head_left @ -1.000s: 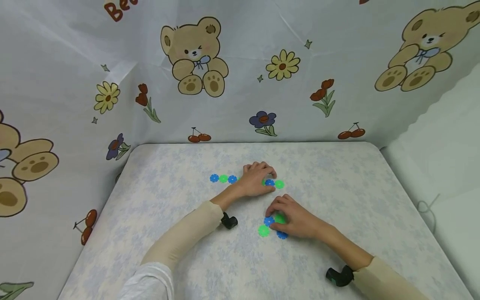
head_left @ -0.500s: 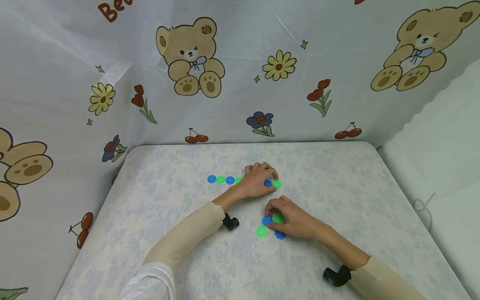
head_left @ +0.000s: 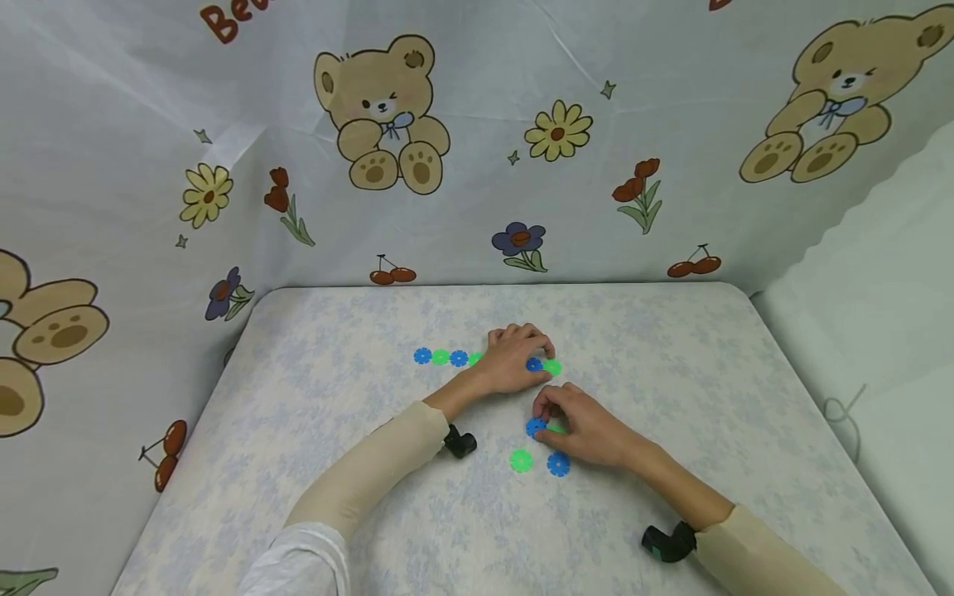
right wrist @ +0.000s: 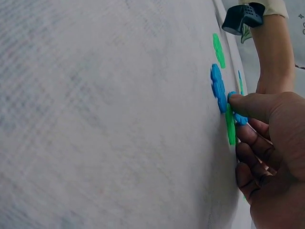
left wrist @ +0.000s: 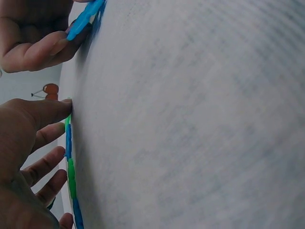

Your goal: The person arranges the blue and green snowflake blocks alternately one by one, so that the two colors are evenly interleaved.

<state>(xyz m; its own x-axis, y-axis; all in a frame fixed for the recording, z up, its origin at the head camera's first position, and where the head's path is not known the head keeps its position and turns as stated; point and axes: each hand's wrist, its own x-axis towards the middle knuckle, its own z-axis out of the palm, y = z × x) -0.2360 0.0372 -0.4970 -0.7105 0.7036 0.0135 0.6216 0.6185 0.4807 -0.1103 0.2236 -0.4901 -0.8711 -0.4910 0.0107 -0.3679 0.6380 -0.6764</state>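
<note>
My right hand [head_left: 592, 430] pinches a blue disc [head_left: 534, 428], apart from the blue-and-green row [head_left: 440, 358] that my left hand [head_left: 510, 362] touches, fingers loosely spread. The row looks well advanced; three loose discs [head_left: 521, 460] appear left.

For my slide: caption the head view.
Right grip pinches a blue disc; left grip covers part of a row of blue and green discs.

The row of discs [head_left: 459, 358] alternated blue and green; the pinched disc [head_left: 536, 426] was blue. The whitish table [head_left: 335, 323] had pale blue mottling, and the white cloth [head_left: 473, 207] brown bears [head_left: 395, 124] and yellow flowers [head_left: 558, 132].
</note>
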